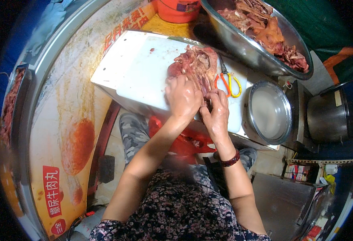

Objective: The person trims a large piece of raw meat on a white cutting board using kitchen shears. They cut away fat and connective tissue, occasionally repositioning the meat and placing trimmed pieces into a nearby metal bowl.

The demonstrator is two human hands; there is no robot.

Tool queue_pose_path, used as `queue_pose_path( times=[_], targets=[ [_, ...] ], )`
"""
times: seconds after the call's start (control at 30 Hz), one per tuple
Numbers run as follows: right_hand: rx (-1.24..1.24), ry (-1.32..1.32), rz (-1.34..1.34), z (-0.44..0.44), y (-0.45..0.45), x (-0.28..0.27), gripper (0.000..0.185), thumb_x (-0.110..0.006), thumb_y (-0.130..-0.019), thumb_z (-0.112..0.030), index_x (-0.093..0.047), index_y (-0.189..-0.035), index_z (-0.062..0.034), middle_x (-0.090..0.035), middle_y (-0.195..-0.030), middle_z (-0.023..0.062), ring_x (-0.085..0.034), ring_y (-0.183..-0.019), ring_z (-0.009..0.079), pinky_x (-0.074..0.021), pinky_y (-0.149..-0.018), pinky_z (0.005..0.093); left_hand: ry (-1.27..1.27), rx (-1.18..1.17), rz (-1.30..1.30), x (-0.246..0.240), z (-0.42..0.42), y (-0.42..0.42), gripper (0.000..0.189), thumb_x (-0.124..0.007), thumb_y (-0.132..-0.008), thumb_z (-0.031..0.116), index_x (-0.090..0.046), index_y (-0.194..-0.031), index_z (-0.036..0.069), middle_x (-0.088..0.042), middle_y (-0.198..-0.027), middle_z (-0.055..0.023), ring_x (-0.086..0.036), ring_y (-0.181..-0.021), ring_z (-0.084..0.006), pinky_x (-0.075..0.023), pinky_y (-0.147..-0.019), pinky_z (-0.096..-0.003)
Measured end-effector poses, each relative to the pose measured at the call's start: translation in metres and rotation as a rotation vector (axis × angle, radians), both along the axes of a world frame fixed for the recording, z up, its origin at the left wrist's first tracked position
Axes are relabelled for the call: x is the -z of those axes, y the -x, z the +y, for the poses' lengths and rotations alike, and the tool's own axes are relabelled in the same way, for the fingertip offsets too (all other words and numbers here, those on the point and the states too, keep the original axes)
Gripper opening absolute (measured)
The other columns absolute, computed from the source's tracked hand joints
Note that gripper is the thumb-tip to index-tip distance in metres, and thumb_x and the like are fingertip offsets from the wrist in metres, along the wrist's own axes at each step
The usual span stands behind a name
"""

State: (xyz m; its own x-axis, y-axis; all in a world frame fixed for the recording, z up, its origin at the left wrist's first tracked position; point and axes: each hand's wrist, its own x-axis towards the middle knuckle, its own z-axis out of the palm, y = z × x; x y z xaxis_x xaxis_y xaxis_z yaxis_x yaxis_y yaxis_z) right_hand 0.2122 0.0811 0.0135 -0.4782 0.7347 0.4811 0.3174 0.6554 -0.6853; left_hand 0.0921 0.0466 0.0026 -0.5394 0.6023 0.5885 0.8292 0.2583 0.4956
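Note:
A piece of raw meat, red with pale tissue and long strands, lies on a white cutting board. My left hand grips its near left side, with the fingertips curled into the flesh. Lower right, at the near end of the meat, my right hand pinches a dark strip between thumb and fingers. That end is partly hidden by both hands. Just right of the meat rests a pair of scissors with one orange and one yellow handle loop.
A large metal basin heaped with raw meat stands behind the board. A metal bowl of cloudy liquid sits at right, near a big metal pot. An orange-red bucket is at the back. A red plastic bag hangs below the board.

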Motion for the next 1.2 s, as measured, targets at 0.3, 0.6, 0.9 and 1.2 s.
queue_pose_path(
  times=[0.3, 0.6, 0.9, 1.2],
  targets=[
    [0.045, -0.083, -0.034, 0.003, 0.004, 0.0, 0.02, -0.068, -0.079, -0.001, -0.061, -0.097, 0.0015, -0.057, -0.104, 0.0174, -0.057, -0.098, 0.0374, -0.0475, -0.086, 0.0428, -0.041, 0.041, -0.049, 0.016, 0.001, 0.016, 0.017, -0.065, -0.072, 0.008, -0.065, -0.087, -0.001, -0.063, -0.094, -0.0147, -0.06, -0.091, -0.0372, -0.0476, -0.077, -0.0491],
    [0.379, -0.173, -0.389, 0.073, 0.003, 0.016, 0.019, -0.059, -0.085, -0.003, -0.062, -0.102, 0.0059, -0.059, -0.101, 0.0249, -0.056, -0.1, 0.042, -0.0472, -0.085, 0.0486, -0.003, -0.003, -0.158, 0.003, 0.007, 0.017, 0.015, -0.067, -0.076, 0.017, -0.063, -0.078, 0.002, -0.059, -0.088, -0.0131, -0.056, -0.089, -0.037, -0.0443, -0.078, -0.0496],
    [0.387, 0.091, -0.68, 0.132, 0.022, 0.026, 0.032, -0.058, -0.085, -0.008, -0.055, -0.113, 0.0049, -0.066, -0.105, 0.0278, -0.066, -0.096, 0.045, -0.0529, -0.085, 0.0499, -0.11, 0.016, -0.19, 0.008, 0.009, 0.019, 0.009, -0.065, -0.078, 0.01, -0.063, -0.076, 0.002, -0.06, -0.084, -0.0138, -0.058, -0.084, -0.0367, -0.0465, -0.075, -0.0481],
    [0.384, 0.351, -0.321, 0.054, -0.021, -0.015, 0.066, -0.065, -0.076, -0.008, -0.04, -0.135, 0.0072, -0.067, -0.091, 0.0296, -0.067, -0.087, 0.0439, -0.0521, -0.081, 0.0465, -0.135, 0.097, -0.278, 0.014, 0.005, 0.026, 0.011, -0.067, -0.08, 0.009, -0.062, -0.079, -0.001, -0.059, -0.086, -0.0149, -0.058, -0.084, -0.0361, -0.0458, -0.074, -0.0456]
  ],
)
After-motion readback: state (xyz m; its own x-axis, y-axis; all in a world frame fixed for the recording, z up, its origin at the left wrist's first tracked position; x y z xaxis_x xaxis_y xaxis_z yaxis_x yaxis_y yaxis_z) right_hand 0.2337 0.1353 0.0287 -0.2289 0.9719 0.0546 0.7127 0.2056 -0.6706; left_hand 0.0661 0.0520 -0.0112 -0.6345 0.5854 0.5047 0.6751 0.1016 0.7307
